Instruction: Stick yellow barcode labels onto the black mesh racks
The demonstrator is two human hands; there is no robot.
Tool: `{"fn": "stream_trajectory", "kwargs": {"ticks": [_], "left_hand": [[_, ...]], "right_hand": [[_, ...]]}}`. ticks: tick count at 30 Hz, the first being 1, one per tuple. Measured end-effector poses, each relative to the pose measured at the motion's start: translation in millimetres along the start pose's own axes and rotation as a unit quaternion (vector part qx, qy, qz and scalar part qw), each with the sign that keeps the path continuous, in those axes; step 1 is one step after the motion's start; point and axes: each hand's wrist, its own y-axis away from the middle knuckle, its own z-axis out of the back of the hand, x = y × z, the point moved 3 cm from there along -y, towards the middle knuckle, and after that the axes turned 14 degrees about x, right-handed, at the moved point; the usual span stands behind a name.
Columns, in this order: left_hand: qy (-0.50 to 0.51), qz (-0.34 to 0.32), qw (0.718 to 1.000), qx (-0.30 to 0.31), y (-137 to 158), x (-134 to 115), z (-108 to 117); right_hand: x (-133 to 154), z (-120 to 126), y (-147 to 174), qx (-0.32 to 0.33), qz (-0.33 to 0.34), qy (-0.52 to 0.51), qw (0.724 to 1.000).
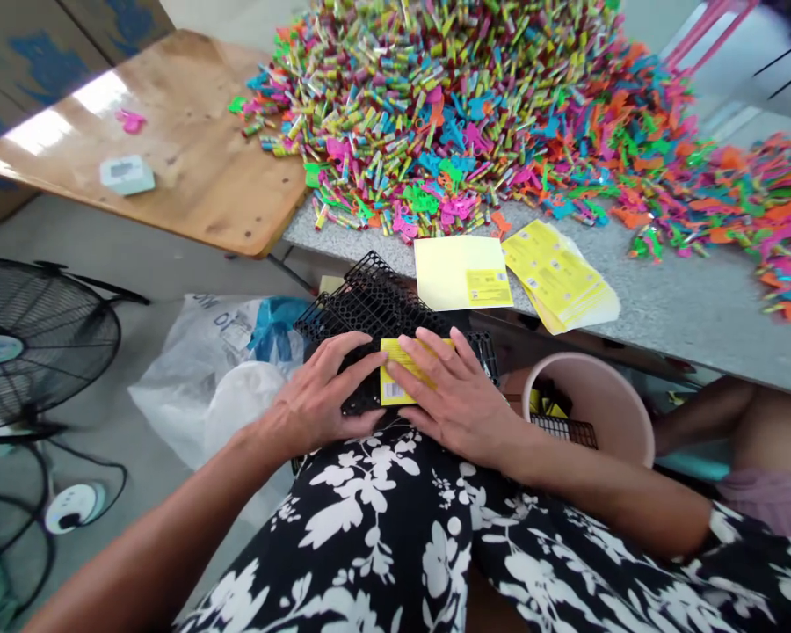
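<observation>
A black plastic mesh basket (361,396) rests on my lap, with a yellow printed label (394,387) on its upper face. My left hand (322,391) grips the basket from the left, thumb along the near side and fingers toward the far side; its index fingertip touches the label's left edge. Flat over the label's right part lies my right hand (458,396), fingers spread and pressing on it. More black mesh baskets (375,294) are heaped just beyond my hands. On the grey table edge lie a pale label sheet (458,264) and a stack of yellow label sheets (560,272).
A big pile of colourful small plastic pieces and tubes (435,114) covers the grey table (672,308). A wooden table (198,167) holds a small white box (126,175). Around me are a fan (32,343), plastic bags (201,387), a pinkish bin (620,422) and another person's leg (758,440).
</observation>
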Motion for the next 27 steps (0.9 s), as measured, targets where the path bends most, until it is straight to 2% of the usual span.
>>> {"fn": "stream_trajectory", "kwargs": {"ticks": [4,10,12,15,18,21,24,27], "left_hand": [[0.066,0.003,0.998,0.010,-3,2,13],[0.115,0.046,0.992,0.004,-4,12,17],[0.081,0.057,0.995,0.014,-9,10,20],[-0.026,0.062,0.997,0.042,-20,-4,30],[-0.089,0.031,0.990,0.101,-33,-17,36],[-0.103,-0.022,0.984,0.144,-41,-16,33],[-0.073,-0.093,0.985,0.123,-42,-5,32],[0.030,-0.135,0.984,0.111,-41,3,36]], "right_hand": [[-19,-4,5,0.024,-0.026,0.014,0.999],[-45,0,19,0.021,-0.061,0.042,0.997],[-49,2,21,0.022,-0.063,0.051,0.996],[-53,6,21,0.016,-0.052,0.061,0.997],[-55,9,20,0.001,-0.033,0.071,0.997],[-58,10,20,-0.009,-0.023,0.062,0.998],[-62,9,20,-0.009,-0.005,0.012,1.000],[-64,12,21,-0.012,0.043,-0.068,0.997]]}}
